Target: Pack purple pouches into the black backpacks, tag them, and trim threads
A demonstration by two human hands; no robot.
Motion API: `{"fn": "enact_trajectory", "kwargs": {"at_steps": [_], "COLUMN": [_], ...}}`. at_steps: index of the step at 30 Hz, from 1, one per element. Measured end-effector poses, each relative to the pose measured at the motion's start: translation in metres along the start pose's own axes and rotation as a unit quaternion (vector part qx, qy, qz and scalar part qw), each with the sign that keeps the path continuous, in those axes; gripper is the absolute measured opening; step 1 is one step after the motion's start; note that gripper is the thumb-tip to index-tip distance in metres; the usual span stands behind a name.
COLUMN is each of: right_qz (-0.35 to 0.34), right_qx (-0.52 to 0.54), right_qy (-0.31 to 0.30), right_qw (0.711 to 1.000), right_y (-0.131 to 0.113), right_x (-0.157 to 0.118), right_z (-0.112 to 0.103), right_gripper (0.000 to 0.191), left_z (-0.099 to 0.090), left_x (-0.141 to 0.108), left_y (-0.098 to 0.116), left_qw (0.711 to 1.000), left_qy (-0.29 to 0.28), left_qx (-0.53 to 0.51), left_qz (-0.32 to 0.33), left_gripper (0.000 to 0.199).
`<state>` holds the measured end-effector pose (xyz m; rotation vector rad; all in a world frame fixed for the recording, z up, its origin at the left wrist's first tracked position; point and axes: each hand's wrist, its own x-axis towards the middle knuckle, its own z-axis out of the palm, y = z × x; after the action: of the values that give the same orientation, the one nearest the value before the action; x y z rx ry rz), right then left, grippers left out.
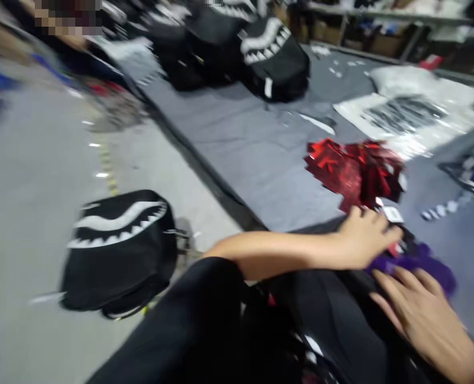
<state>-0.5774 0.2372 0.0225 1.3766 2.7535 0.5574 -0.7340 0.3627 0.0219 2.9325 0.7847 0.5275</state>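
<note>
My left hand (pixel 367 238) reaches across from the left, its fingers spread at the near side of a pile of shiny red foil pieces (pixel 353 170), beside a small white tag (pixel 392 214). To its right, my right hand (pixel 415 304) has its fingers apart over a purple item (pixel 431 271) and the edge of a black bag (pixel 333 314) that lies close to my body. The purple item is partly covered by my right hand. Motion blurs both hands, and neither visibly grips anything.
A black backpack with a white toothed pattern (pixel 117 266) is on the floor at left. More black backpacks (pixel 277 64) stand at the back of the grey table (pixel 229 144). Plastic bags (pixel 413 106) lie at right, before a shelf (pixel 377 18). Another person shows at top left.
</note>
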Motion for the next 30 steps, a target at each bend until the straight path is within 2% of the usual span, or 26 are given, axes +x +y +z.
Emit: {"fn": "enact_trajectory", "kwargs": {"at_steps": [3,6,12,19,21,23,24,26,27,30], "right_qz": [-0.035,-0.055,-0.019,-0.003,-0.006,-0.004,-0.001,0.01,0.022,0.042], "right_qx": [-0.028,-0.036,-0.032,-0.007,-0.01,-0.017,-0.019,-0.003,0.007,0.03], "right_qy": [0.072,0.102,0.097,0.082,0.085,0.071,0.056,-0.018,-0.027,-0.066], "right_qw": [0.996,0.993,0.995,0.997,0.996,0.997,0.998,1.0,0.999,0.996], "right_y": [0.014,0.024,0.027,0.036,0.034,0.025,0.019,0.004,-0.002,-0.01], "right_x": [-0.005,-0.011,-0.021,-0.039,-0.033,-0.022,-0.015,0.001,0.009,0.023], "right_z": [0.031,0.048,0.059,0.087,0.081,0.06,0.046,0.017,0.005,-0.011], "right_gripper": [0.021,0.023,0.022,0.022,0.024,0.022,0.02,0.022,0.023,0.025], "left_z": [0.011,0.015,0.014,0.015,0.015,0.014,0.012,0.008,0.006,0.005], "left_x": [0.0,-0.001,-0.003,-0.003,-0.003,-0.003,-0.004,-0.006,-0.007,-0.006], "left_y": [-0.01,-0.011,-0.008,-0.009,-0.012,-0.013,-0.012,-0.01,-0.009,-0.01], "left_qw": [0.999,0.999,0.998,0.998,0.998,0.998,0.998,0.999,1.0,1.0], "left_qy": [0.035,0.05,0.064,0.054,0.057,0.057,0.055,0.04,0.03,-0.004], "left_qx": [0.015,0.017,0.009,0.036,0.033,0.016,0.008,-0.002,-0.003,0.001], "left_qz": [0.015,0.009,0.016,0.006,0.008,0.015,0.015,0.009,0.001,-0.017], "left_gripper": [0.051,0.048,0.048,0.047,0.047,0.047,0.048,0.05,0.05,0.053]}}
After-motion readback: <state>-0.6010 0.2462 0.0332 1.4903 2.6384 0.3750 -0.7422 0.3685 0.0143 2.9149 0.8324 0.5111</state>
